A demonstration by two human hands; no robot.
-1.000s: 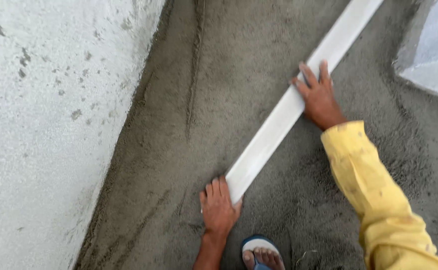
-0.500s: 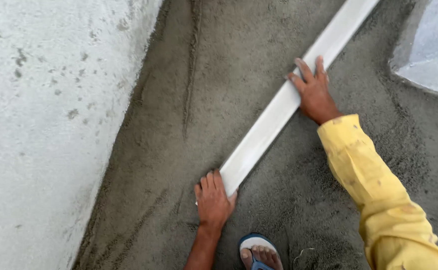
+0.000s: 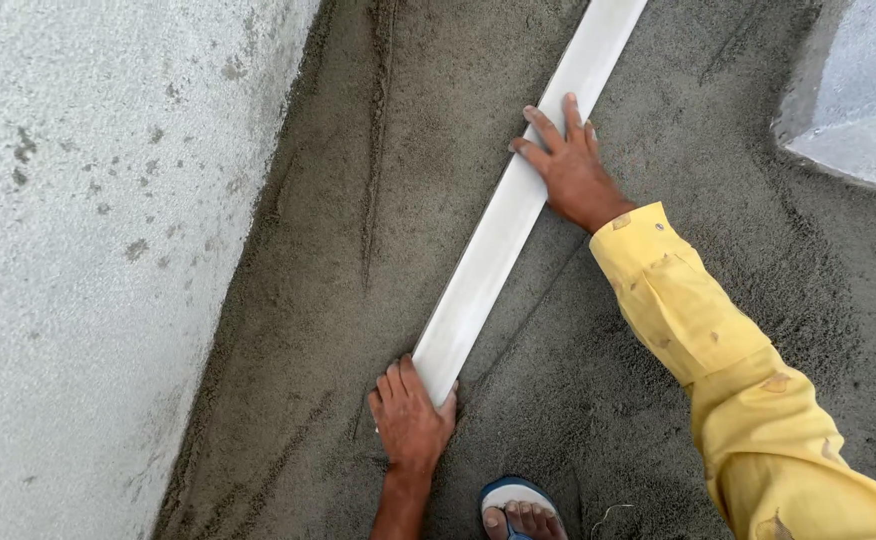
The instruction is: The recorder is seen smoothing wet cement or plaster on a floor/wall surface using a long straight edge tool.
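Both hands press on a long, flat, pale grey straightedge board (image 3: 513, 215) that lies diagonally across a bed of damp, dark grey sandy mortar (image 3: 658, 330). Seen from above, the left hand (image 3: 413, 420) sits at the lower middle of the view, at the near end of the board. Its fingers are spread and laid flat, palm down, with the thumb hooked against the board's end corner; it is not closed into a fist. The left forearm is bare and runs down out of view.

Further up the board, the right hand (image 3: 570, 165) rests palm down with its fingers fanned open across the board's right edge, fingertips on the flat top face. Its arm wears a long yellow shirt sleeve (image 3: 738, 380), flecked with small mortar spots, running to the lower right corner.

From the near end by the left hand, the board runs up and to the right and leaves the view at the top edge. On the left stands a rough, whitish plastered wall (image 3: 88, 250) with dark specks, meeting the mortar along a slanting line. At the upper right lies a smooth light grey slab corner (image 3: 858, 110). At the bottom edge, just right of the left wrist, toes in a blue and white sandal (image 3: 518, 510) stand on the mortar.
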